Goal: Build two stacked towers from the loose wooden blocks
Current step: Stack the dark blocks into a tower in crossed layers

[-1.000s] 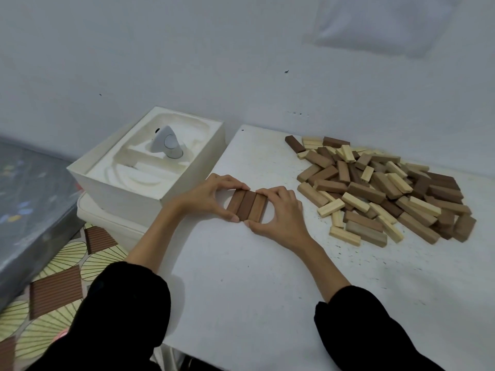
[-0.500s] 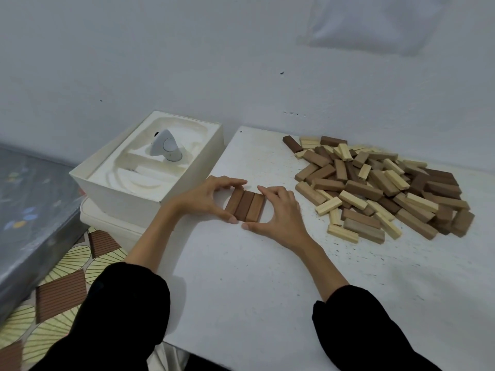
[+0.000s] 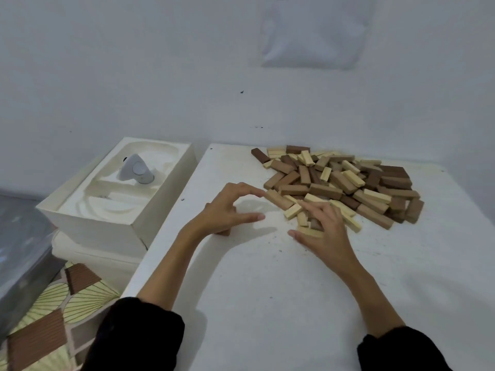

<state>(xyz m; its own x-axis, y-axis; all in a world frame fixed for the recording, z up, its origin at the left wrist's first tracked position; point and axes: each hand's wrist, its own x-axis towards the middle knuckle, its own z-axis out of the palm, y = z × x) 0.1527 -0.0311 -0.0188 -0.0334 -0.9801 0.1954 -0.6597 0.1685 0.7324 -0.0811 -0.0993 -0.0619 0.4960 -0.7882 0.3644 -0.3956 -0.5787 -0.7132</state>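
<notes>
At left hand (image 3: 227,210): open, fingers arched, nothing held; edge of dark brown wooden block (image 3: 224,232) just beneath palm, likely a tower base. At right hand (image 3: 325,234): fingers spread flat on pale wooden blocks (image 3: 308,232), probably choosing the next layer. Beyond right fingertips: heap of loose wooden blocks (image 3: 348,183). Left of left hand: white foam box (image 3: 101,223).

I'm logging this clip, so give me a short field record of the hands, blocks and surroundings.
block pile: loose, light and brown, on the table's far right
left hand: open, fingers stretched toward the pile, holding nothing
right hand: open, fingers spread over blocks at the pile's near edge
towers: none standing; a brown block shows under the left hand
table: white
box: white, left of the table, grey device inside
</notes>
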